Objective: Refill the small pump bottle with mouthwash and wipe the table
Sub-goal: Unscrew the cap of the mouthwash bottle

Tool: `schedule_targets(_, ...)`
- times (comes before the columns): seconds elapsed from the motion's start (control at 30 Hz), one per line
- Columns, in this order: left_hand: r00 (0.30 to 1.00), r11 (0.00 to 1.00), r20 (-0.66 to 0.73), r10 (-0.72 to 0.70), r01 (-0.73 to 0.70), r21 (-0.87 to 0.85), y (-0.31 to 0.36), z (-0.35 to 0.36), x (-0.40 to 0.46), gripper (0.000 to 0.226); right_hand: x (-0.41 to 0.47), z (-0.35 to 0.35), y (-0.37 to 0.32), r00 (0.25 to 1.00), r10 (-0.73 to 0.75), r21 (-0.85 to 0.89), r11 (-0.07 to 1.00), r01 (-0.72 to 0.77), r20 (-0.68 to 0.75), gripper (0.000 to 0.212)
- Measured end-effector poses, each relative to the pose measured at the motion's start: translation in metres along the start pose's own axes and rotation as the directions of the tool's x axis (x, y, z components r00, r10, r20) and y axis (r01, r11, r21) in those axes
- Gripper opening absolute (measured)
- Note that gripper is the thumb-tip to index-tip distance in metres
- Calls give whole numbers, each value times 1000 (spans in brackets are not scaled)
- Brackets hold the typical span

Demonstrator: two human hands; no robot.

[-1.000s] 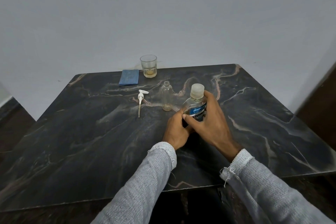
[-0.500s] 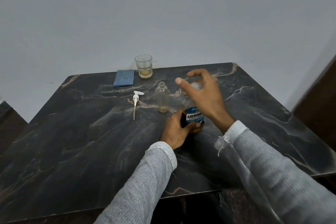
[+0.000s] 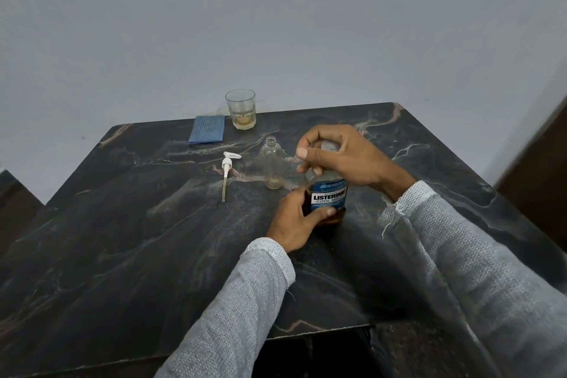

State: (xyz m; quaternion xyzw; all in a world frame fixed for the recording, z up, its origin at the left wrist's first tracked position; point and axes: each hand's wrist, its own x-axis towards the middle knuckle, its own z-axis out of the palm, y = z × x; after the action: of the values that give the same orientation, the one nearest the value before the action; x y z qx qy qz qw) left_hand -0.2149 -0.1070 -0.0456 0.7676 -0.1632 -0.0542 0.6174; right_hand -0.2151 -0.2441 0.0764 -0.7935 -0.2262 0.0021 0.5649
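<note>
I am working at the step of getting the cap off the mouthwash bottle (image 3: pixel 329 196), which is standing upright on the table (image 3: pixel 122 255) near the front edge, just beside the small bottle (image 3: pixel 272 167). My left hand (image 3: pixel 299 219) is wrapping its fingers and thumb around the lower body of the mouthwash bottle, clamping it against the tabletop. My right hand (image 3: pixel 340 156) is curling its fingertips down over the cap (image 3: pixel 329 146) from above, pinching it. To do this well, I am judging that the left hand should be pressing down firmly so the base is not skidding on the smooth stone while the right is twisting. The small bottle is standing open-necked with its 1 pump (image 3: pixel 227 167) lying on the table to its left, so I should be keeping my right elbow from knocking it. The blue cloth (image 3: pixel 207 129) and glass (image 3: pixel 241 109) are sitting well apart at the far edge.
</note>
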Motion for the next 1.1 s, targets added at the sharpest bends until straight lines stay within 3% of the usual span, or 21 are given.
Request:
schedule_targets(0.1,1000,1000,-26,-3,3,12,-1,2,0,47,-2,8,3,982,-17,-140,990,-10,-188,25)
schedule_targets(0.23,998,998,-53,-39,36,-42,-1,4,-2,46,-8,35,13,815,-95,-231,972,-48,-571,31)
schedule_targets(0.3,997,996,-57,-58,54,-74,-2,4,-3,46,-6,43,14,761,-99,-196,980,-37,-641,33)
schedule_targets(0.37,996,995,-47,-69,66,-77,-2,3,-2,46,-2,44,13,754,-67,-171,983,-60,-654,28)
schedule_targets(0.47,996,994,-14,-84,82,-76,0,1,1,49,1,35,9,831,-36,-190,978,-84,-555,18)
schedule_targets(0.57,999,999,-8,-40,40,11,0,0,2,45,-2,19,5,942,-44,-176,984,-16,-332,16)
schedule_targets(0.63,1000,1000,-14,-23,23,16,1,0,1,42,-3,12,3,977,-40,-134,991,11,-210,16)
schedule_targets(0.97,999,997,18,27,-29,70,7,-1,0,40,0,-9,1,987,-47,5,999,47,154,14)
schedule_targets(1.1,1000,997,19,-5,3,81,8,-2,1,46,-1,-9,4,996,-46,-39,998,49,74,15)
